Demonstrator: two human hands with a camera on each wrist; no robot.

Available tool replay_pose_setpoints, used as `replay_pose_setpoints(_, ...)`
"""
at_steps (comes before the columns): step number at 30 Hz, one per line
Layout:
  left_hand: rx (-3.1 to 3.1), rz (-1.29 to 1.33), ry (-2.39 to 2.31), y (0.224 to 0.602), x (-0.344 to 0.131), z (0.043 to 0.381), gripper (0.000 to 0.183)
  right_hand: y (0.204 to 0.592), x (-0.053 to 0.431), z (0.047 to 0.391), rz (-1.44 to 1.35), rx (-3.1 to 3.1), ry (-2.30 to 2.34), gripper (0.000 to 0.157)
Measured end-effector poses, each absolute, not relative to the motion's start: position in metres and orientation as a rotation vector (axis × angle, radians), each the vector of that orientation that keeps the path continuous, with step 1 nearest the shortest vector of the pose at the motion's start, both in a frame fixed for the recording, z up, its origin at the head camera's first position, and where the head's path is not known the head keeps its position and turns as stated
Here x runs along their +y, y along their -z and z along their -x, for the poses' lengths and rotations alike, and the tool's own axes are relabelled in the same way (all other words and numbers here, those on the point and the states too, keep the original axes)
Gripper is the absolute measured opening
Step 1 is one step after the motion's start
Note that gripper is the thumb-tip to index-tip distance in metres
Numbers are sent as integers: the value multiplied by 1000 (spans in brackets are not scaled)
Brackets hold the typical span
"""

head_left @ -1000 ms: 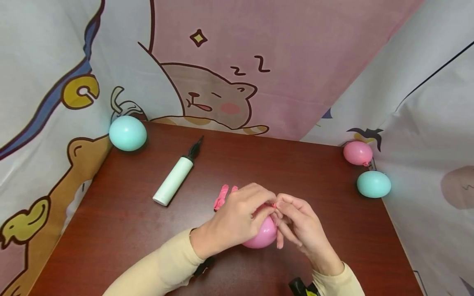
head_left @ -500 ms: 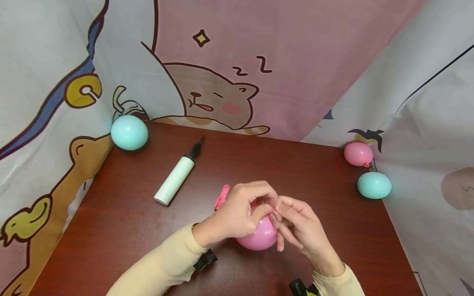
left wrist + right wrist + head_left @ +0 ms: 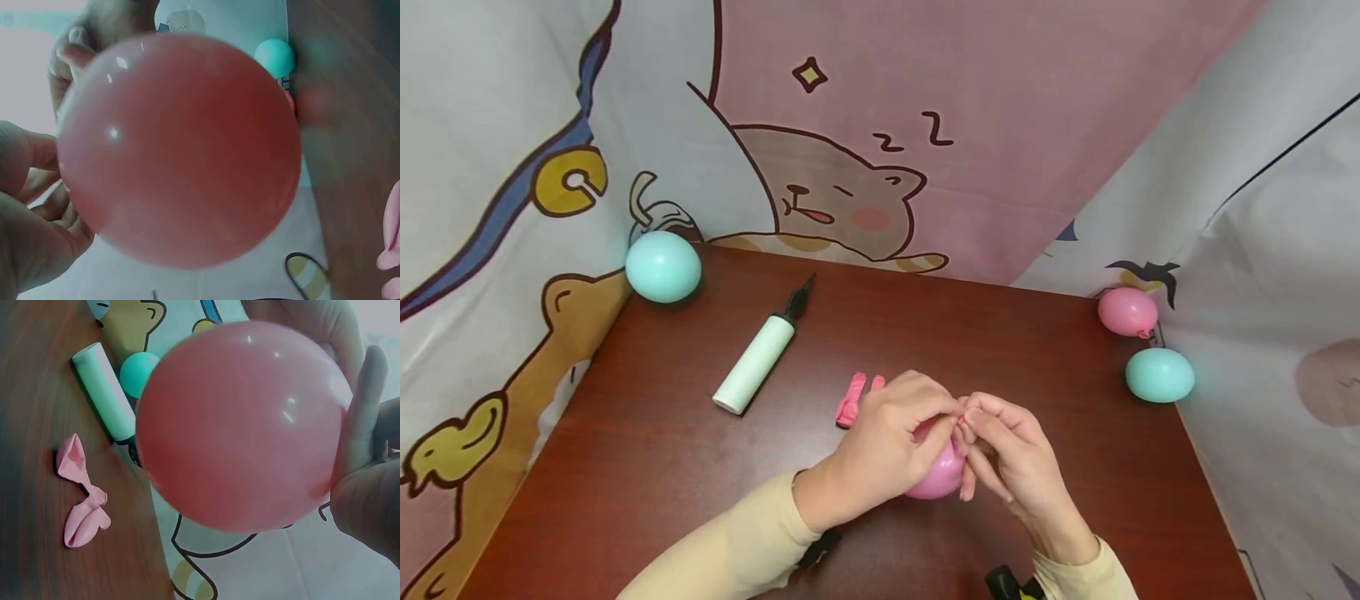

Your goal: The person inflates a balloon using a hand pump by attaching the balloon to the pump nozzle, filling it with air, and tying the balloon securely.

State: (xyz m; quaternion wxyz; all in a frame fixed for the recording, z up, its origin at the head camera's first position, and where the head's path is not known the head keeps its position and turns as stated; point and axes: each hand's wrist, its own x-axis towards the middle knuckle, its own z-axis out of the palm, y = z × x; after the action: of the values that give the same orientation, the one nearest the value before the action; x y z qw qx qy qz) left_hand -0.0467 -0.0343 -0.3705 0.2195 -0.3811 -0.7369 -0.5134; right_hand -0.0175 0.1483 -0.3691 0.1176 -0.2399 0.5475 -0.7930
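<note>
An inflated pink balloon [image 3: 938, 477] hangs below both hands, partly covered by the left one in the head view. Its round body fills much of the left wrist view and the right wrist view. My left hand [image 3: 887, 442] pinches the balloon's neck between thumb and fingers. Close against it, my right hand [image 3: 1018, 462] pinches the tip of the same neck. The fingertips of both hands meet there, so the exact shape of the neck is hidden. Deflated pink balloons [image 3: 84, 494] lie on the table just beyond the left hand.
A white hand pump [image 3: 755, 363] with a black nozzle lies on the brown table [image 3: 1000, 342]. One teal balloon [image 3: 663, 267] sits at the back left corner. At the right edge are a pink balloon [image 3: 1127, 312] and another teal balloon [image 3: 1160, 375]. Printed cloth surrounds the table.
The left hand tilts back and forth slightly at the neck, so the held balloon shows more, then less. Both hands stay in nearly the same place, still pinching it.
</note>
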Motion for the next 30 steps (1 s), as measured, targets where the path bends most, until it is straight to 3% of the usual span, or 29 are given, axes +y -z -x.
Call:
replay_pose_setpoints(16,-2168,1103,1297,359,-42,40,10,369,146,14,653,1751,2248,30)
replay_pose_setpoints(30,-2303,1342,1167,354,-47,62,7,371,152,18,660,1786,2143,29)
